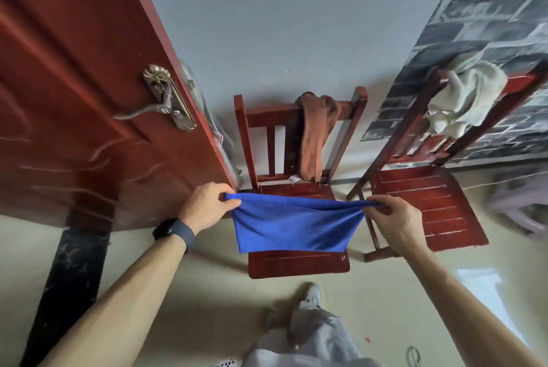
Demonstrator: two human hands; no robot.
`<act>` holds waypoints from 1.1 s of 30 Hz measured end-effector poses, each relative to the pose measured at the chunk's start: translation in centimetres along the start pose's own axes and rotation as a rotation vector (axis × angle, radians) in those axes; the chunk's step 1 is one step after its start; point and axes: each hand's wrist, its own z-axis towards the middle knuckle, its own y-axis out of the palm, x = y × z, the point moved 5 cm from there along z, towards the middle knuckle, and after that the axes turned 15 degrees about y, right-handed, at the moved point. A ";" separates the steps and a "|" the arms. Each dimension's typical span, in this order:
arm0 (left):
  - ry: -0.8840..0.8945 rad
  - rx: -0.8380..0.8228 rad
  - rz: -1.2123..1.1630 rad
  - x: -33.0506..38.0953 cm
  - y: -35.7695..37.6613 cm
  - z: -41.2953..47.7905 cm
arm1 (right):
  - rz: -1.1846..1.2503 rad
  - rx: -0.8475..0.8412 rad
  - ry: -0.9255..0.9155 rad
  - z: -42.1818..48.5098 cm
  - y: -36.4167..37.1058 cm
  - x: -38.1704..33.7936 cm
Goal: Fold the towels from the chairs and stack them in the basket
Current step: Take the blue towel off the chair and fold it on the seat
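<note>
Your left hand [207,208] and right hand [393,218] each pinch a top corner of the bright blue cloth towel [292,227], stretching it in the air over the red wooden slatted chair [296,263]. A brown towel [312,135] hangs on that chair's backrest; a cream towel [462,97] drapes the neighbouring red chair [430,197].
</note>
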 end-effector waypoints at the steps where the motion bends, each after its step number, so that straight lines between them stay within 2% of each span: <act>1: 0.065 0.045 0.081 0.3 -1.0 0.2 | -0.064 0.072 -0.119 -0.4 -0.6 -0.7; 4: 0.217 0.091 0.281 1.0 -3.0 0.2 | -0.190 0.239 -0.404 -0.8 -1.9 -2.1; 7: 0.418 0.131 0.491 2.7 -4.7 -0.6 | -0.273 0.257 -0.620 -0.9 -2.9 -3.0; 9: 0.489 0.160 0.547 3.5 -5.6 -0.9 | -0.317 0.251 -0.679 -0.7 -3.6 -3.4; 17: 0.560 0.218 0.683 4.3 -6.7 -0.8 | -0.329 0.226 -0.719 0.2 -6.8 -4.4; 21: 0.472 0.122 0.673 5.7 -6.1 -0.5 | -0.366 0.159 -0.691 0.9 -7.5 -4.6; 25: 0.398 0.119 0.584 6.9 -5.9 -0.4 | -0.371 0.143 -0.697 2.3 -8.6 -3.6; 30: 0.359 0.023 0.644 8.3 -3.2 0.3 | -0.463 0.049 -0.677 4.2 -6.6 -1.3; 33: 0.311 0.036 0.664 7.7 -3.0 0.3 | -0.529 0.063 -0.657 4.9 -6.0 0.0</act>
